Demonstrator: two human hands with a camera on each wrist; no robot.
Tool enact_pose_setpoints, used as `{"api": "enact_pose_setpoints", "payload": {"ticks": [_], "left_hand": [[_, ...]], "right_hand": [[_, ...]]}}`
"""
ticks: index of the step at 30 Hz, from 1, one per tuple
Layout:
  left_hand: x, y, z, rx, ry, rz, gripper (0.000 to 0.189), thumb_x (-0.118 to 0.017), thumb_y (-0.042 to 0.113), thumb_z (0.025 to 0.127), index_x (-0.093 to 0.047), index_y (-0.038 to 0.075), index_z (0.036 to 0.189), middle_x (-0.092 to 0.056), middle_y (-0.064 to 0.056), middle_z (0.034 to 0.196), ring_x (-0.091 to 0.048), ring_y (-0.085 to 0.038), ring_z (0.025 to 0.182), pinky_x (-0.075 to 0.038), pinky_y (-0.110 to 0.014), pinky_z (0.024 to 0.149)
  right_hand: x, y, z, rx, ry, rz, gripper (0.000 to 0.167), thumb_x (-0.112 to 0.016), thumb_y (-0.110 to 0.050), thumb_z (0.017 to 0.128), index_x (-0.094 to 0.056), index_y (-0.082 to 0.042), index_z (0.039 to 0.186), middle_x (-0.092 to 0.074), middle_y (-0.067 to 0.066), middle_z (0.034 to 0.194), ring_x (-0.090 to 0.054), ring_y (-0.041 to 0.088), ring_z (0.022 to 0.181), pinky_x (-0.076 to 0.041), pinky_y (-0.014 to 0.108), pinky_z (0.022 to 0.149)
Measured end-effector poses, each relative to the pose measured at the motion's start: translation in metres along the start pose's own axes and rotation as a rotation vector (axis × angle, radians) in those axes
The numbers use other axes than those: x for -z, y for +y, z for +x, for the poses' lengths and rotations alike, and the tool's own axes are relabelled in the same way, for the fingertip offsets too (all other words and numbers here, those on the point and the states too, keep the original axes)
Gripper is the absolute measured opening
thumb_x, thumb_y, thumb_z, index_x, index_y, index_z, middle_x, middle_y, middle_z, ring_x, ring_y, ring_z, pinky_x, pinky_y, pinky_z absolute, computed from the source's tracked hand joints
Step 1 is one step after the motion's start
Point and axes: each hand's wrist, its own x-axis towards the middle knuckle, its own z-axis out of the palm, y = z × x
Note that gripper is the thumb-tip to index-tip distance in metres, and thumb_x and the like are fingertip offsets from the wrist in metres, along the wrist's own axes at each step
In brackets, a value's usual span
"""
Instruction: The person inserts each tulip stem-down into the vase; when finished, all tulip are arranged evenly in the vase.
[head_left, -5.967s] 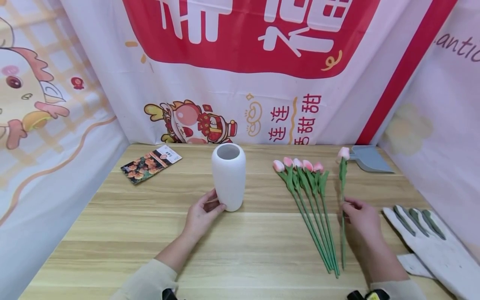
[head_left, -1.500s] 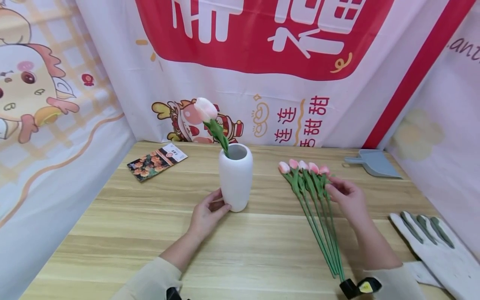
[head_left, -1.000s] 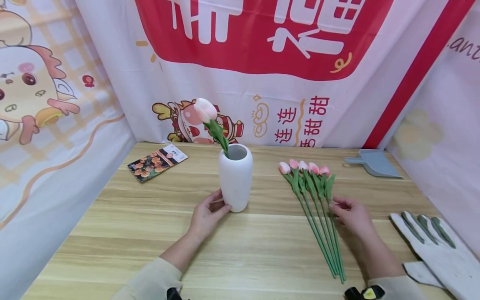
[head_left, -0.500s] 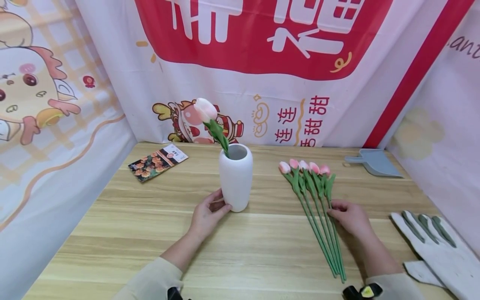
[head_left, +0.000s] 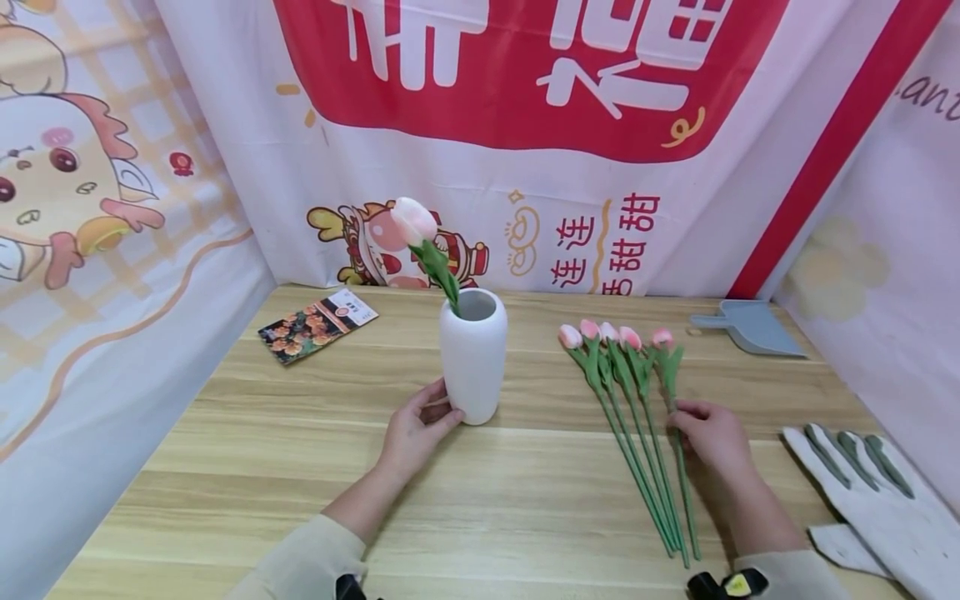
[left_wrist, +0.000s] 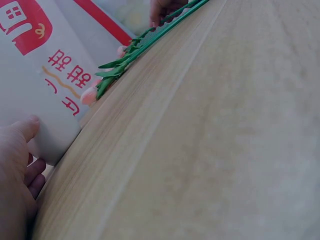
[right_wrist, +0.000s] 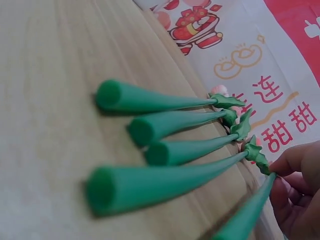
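Note:
A white vase (head_left: 474, 367) stands upright on the table, with one pale pink artificial tulip (head_left: 415, 221) leaning left out of its mouth. My left hand (head_left: 411, 433) holds the vase low on its left side, thumb in front and fingers curled behind. At the right, my right hand (head_left: 716, 437) pinches the stem of another pink tulip (head_left: 662, 337) between thumb and fingers. That tulip lies just apart from several other tulips (head_left: 592, 364) on the table. In the right wrist view the pinched stem (right_wrist: 250, 212) slants away from the other stems.
A seed packet (head_left: 318, 327) lies at the back left of the wooden table (head_left: 487, 517). A grey dustpan-like scoop (head_left: 759, 327) is at the back right. White gloves with green stripes (head_left: 870, 492) lie at the right edge. Printed cloth hangs behind and at both sides.
One tulip went into the vase between the oldest frame and 1.5 s ago. Since then, my right hand has moved down to a stem and drawn that tulip slightly right. My left hand stays at the vase.

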Motion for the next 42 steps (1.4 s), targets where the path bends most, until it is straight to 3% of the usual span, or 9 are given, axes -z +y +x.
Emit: {"api": "enact_pose_setpoints", "payload": {"ticks": [8, 16, 25, 33, 42], "left_hand": [[0.0, 0.001, 0.0, -0.01, -0.001, -0.01, 0.053, -0.074, 0.005, 0.086, -0.055, 0.002, 0.135, -0.062, -0.02, 0.13, -0.066, -0.035, 0.112, -0.059, -0.027, 0.09], [0.001, 0.0, -0.001, -0.002, 0.005, -0.006, 0.054, -0.074, 0.004, 0.085, -0.056, 0.003, 0.135, -0.063, -0.018, 0.13, -0.066, -0.035, 0.111, -0.059, -0.028, 0.089], [0.001, 0.001, -0.001, 0.001, 0.0, -0.009, 0.054, -0.075, 0.004, 0.085, -0.056, 0.003, 0.135, -0.063, -0.019, 0.13, -0.066, -0.035, 0.112, -0.059, -0.027, 0.089], [0.0, 0.0, -0.001, -0.001, -0.001, -0.015, 0.055, -0.075, 0.004, 0.084, -0.055, 0.002, 0.135, -0.062, -0.019, 0.131, -0.067, -0.035, 0.111, -0.059, -0.026, 0.088], [0.0, -0.001, -0.001, -0.005, -0.001, -0.012, 0.054, -0.075, 0.005, 0.085, -0.056, 0.003, 0.135, -0.063, -0.018, 0.13, -0.067, -0.034, 0.111, -0.059, -0.026, 0.088]], "right_hand": [[0.008, -0.009, -0.001, -0.049, 0.008, 0.151, 0.054, -0.055, -0.027, 0.099, -0.046, 0.003, 0.142, -0.065, -0.004, 0.088, -0.059, 0.003, 0.072, -0.057, 0.022, 0.064], [0.0, -0.037, -0.001, -0.072, 0.046, 0.367, 0.056, -0.06, -0.024, 0.097, -0.044, 0.0, 0.144, -0.06, -0.02, 0.082, -0.06, -0.003, 0.074, -0.057, 0.016, 0.067], [-0.023, -0.073, 0.002, -0.079, 0.119, 0.618, 0.051, -0.065, -0.017, 0.095, -0.048, -0.003, 0.141, -0.065, -0.012, 0.076, -0.063, 0.003, 0.067, -0.058, 0.016, 0.063], [-0.044, -0.102, 0.003, -0.049, 0.184, 0.79, 0.025, -0.067, -0.01, 0.092, -0.06, -0.013, 0.116, -0.066, -0.008, 0.075, -0.064, 0.003, 0.064, -0.057, 0.015, 0.06], [-0.048, -0.137, -0.001, 0.03, 0.202, 0.964, 0.027, -0.068, -0.007, 0.091, -0.055, -0.011, 0.114, -0.067, -0.004, 0.072, -0.066, 0.005, 0.063, -0.058, 0.015, 0.058]]}}
